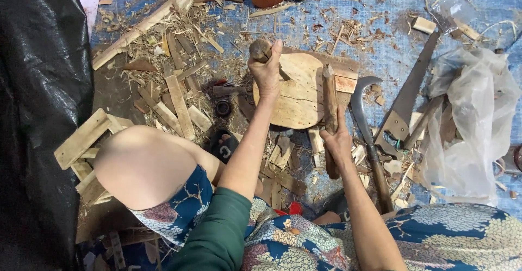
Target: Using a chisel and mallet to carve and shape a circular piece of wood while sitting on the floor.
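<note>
left hand [266, 72]: we're gripping a wooden handle [260, 49]; its head is hidden.
right hand [338, 140]: we're clutching a wood stick [329, 100]; its near end is covered.
round block [298, 94]: partly hidden.

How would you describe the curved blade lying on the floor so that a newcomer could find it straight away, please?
Start at the round wooden block in the middle of the blue mat. Just right of it, beside the right hand, lies the sickle-like knife. Its hooked grey blade and dark wooden handle set it apart from the straight handsaw further right.
</note>
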